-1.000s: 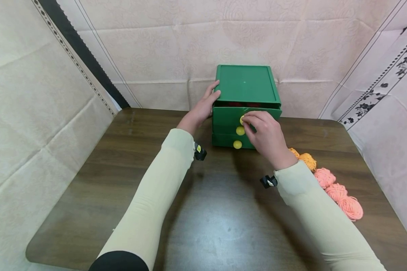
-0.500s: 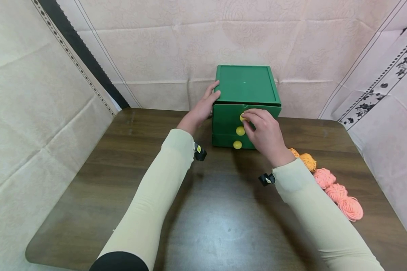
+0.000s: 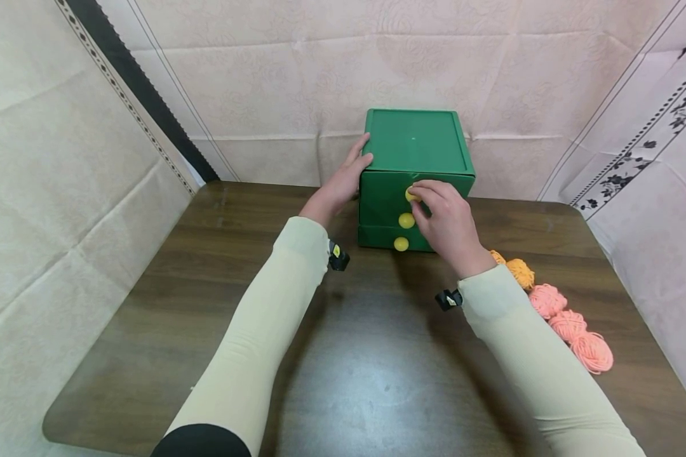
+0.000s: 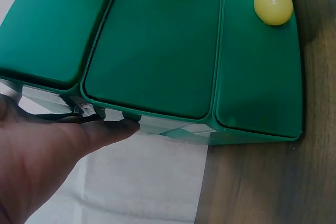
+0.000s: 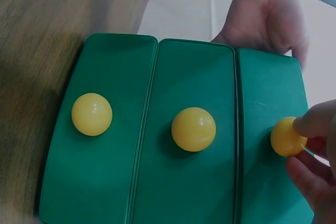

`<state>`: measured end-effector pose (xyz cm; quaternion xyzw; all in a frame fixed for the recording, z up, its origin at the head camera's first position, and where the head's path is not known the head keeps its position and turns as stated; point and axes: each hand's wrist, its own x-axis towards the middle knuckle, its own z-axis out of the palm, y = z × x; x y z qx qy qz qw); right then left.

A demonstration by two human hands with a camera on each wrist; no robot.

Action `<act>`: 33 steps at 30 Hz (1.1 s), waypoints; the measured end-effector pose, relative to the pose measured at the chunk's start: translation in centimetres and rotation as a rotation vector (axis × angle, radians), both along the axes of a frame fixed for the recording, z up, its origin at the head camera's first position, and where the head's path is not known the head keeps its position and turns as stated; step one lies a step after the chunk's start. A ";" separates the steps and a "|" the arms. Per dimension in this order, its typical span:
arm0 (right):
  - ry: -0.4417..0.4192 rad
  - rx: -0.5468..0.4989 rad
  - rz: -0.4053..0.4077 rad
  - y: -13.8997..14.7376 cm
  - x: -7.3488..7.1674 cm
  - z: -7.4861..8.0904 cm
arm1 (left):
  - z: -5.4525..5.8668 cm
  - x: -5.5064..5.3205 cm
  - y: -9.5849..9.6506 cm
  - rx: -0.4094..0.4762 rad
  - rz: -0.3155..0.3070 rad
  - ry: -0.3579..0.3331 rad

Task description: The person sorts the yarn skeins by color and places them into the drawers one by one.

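Note:
A green drawer box (image 3: 414,143) with three stacked drawers stands at the back of the table. Each drawer front bears a round yellow knob, such as the middle knob (image 5: 193,129) and the bottom knob (image 4: 273,6). My right hand (image 3: 448,222) pinches the top knob (image 5: 287,137) between thumb and fingers. The top drawer (image 5: 270,93) sits flush with the others. Against the left side of the box rests my left hand (image 3: 343,184), its fingers extended along the side wall and thumb near the front edge. My right hand partly covers the top knob.
Several yarn balls lie in a row on the table's right side: orange balls (image 3: 520,273) nearer the box, pink balls (image 3: 591,352) nearer me. The brown wooden table (image 3: 206,304) has pale cloth (image 3: 263,82) hanging behind it.
The top drawer has slid inward, from a gap showing red contents to flush with the box. My right hand moved away from me with the knob; the left hand stayed put.

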<state>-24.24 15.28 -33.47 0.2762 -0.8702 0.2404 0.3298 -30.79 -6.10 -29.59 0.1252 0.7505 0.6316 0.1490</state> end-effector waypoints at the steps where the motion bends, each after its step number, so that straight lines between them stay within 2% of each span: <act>1: -0.002 0.000 -0.002 0.0 -0.1 0.0 | 0.0 0.0 0.0 -0.001 0.000 0.001; 6: -0.005 0.002 -0.006 0.0 -0.3 -0.1 | 0.0 -0.2 0.1 -0.003 -0.004 -0.013; 13: -0.007 -0.013 -0.001 0.0 -0.5 -0.2 | -1.6 -1.8 0.3 0.011 0.013 0.007; 15: -0.009 -0.017 0.000 0.0 -0.6 -0.3 | -1.9 -2.0 0.3 0.011 0.022 0.023; 20: -0.013 -0.026 0.007 0.1 -0.7 -0.5 | -2.2 -2.0 0.5 0.005 0.039 0.038; 33: 0.008 -0.041 0.046 0.5 -1.1 -0.7 | -1.9 -1.7 0.7 -0.049 0.053 0.057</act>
